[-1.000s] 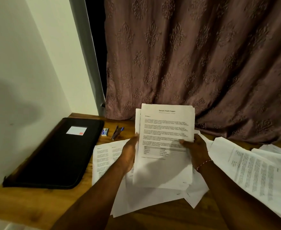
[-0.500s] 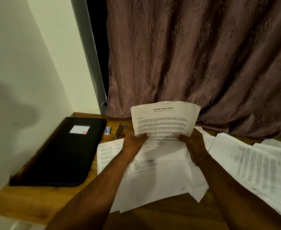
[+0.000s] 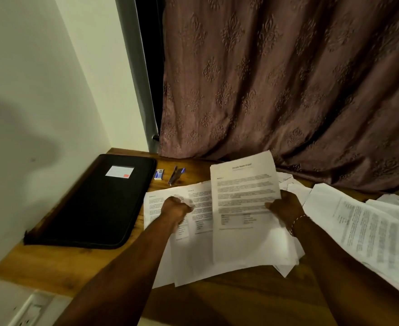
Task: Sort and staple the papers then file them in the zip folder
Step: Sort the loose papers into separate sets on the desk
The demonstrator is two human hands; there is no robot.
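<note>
Centre frame, I'm mid-sort: right hand (image 3: pixel 285 208) grasps report sheet (image 3: pixel 243 191); left hand (image 3: pixel 175 208) curled on papers (image 3: pixel 193 255), grip unclear; stapler (image 3: pixel 175 175) untouched, zip folder (image 3: pixel 95 203) shut.

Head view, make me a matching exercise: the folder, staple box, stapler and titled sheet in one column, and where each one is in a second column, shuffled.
Things:
1 folder
2 staple box
3 stapler
4 titled sheet

Places:
A between folder and stapler
B gripped by the right hand
C flat beside the wall
D between staple box and titled sheet

Pairs: 1-C, 2-A, 3-D, 4-B
</note>
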